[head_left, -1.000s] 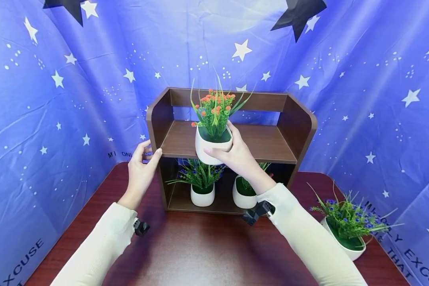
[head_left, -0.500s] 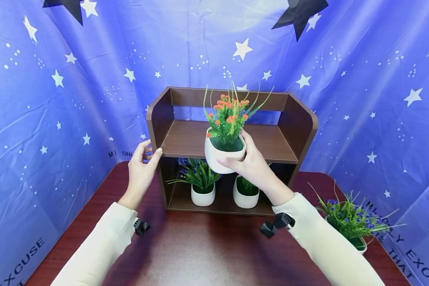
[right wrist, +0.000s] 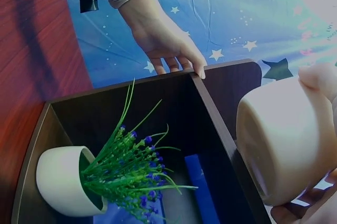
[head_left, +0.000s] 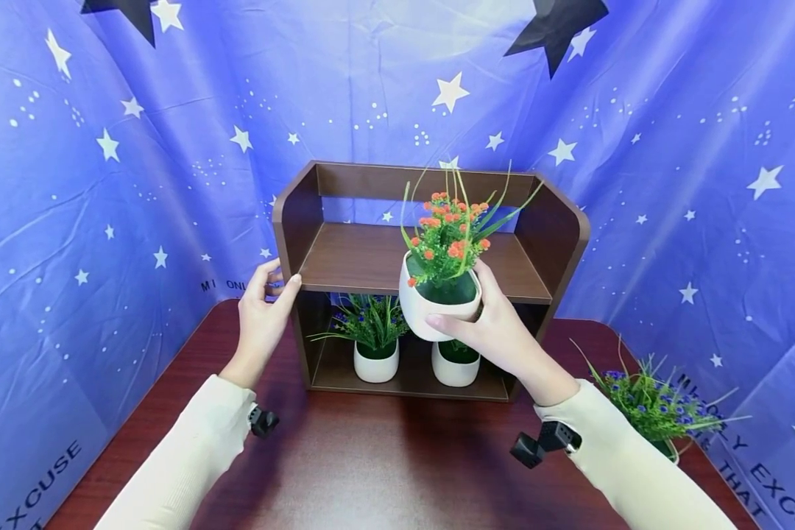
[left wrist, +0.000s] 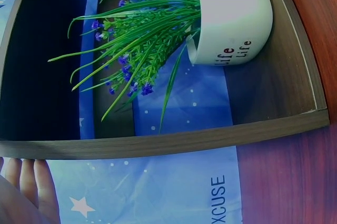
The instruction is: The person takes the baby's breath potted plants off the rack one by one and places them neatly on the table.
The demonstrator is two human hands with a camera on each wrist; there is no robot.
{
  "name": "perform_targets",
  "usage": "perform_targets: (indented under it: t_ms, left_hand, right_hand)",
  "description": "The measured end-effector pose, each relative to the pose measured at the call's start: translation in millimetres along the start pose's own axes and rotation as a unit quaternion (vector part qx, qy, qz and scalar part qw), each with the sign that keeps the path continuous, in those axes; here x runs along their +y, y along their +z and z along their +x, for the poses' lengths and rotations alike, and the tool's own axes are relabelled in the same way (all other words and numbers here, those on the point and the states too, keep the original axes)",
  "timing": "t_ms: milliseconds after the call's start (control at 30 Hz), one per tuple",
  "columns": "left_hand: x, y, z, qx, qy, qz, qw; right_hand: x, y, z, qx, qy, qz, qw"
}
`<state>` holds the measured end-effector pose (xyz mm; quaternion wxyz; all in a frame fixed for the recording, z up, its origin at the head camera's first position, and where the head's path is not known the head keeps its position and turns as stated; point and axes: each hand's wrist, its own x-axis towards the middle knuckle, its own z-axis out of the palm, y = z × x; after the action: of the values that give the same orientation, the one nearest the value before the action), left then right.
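From where I stand, the right hand point(head_left: 497, 327) has just carried a rounded white pot point(head_left: 419, 305) of orange-red artificial flowers point(head_left: 449, 221) further rightward and closer to the wearer. The pot now hangs, slightly tilted, in front of the dark brown wooden 2-tier shelf unit point(head_left: 351, 258), its underside bare in the right wrist view, so I'd judge this a carry in progress, the pot not yet set down.

That hand grips the pot's side, thumb across the near face, fingers behind. The left hand point(head_left: 263, 316) hasn't moved: it lies uncurled against the left side panel, thumb at the front edge, apparently steadying it.

The lower compartment holds 2 rounded white pots, both upright: the left pot point(head_left: 376, 366) contains grassy leaves and blue flowers point(head_left: 371, 320), with "Life" printed on it; the right pot point(head_left: 455, 370) has greenery mostly hidden behind the raised one. Beside the right arm, a blue-flowered plant point(head_left: 659, 405) stands on the reddish-brown table point(head_left: 358, 471), its pot largely covered by the sleeve.
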<state>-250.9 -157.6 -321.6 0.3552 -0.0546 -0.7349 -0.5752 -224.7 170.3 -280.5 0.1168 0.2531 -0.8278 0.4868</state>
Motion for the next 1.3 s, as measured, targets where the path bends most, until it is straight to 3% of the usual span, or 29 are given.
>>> perform_targets:
  t_ms: [67,367,700,1133,1300]
  left_hand:
    - [5.6,-1.1,-1.7,0.002,0.000,0.000,1.0000]
    - [-3.2,-0.2,0.7,0.004,-0.004,0.011,0.9999]
    - [-34.5,2.8,9.8,0.007,-0.008,0.013,0.9999]
    - [-37.8,2.2,8.1,0.003,-0.005,0.012,0.9999]
    - [-37.0,2.6,9.1,0.004,-0.006,0.004,1.0000]
  right_hand:
    - [2,-2,-4,-0.001,-0.006,0.005,1.000]
    - [14,-17,-25,0.021,-0.035,-0.038,0.998]
    - [25,-31,-50,0.025,-0.010,-0.095,0.995]
    - [59,-48,-82,0.007,0.014,-0.144,0.989]
    - [71,-50,-95,0.004,0.024,-0.138,0.990]
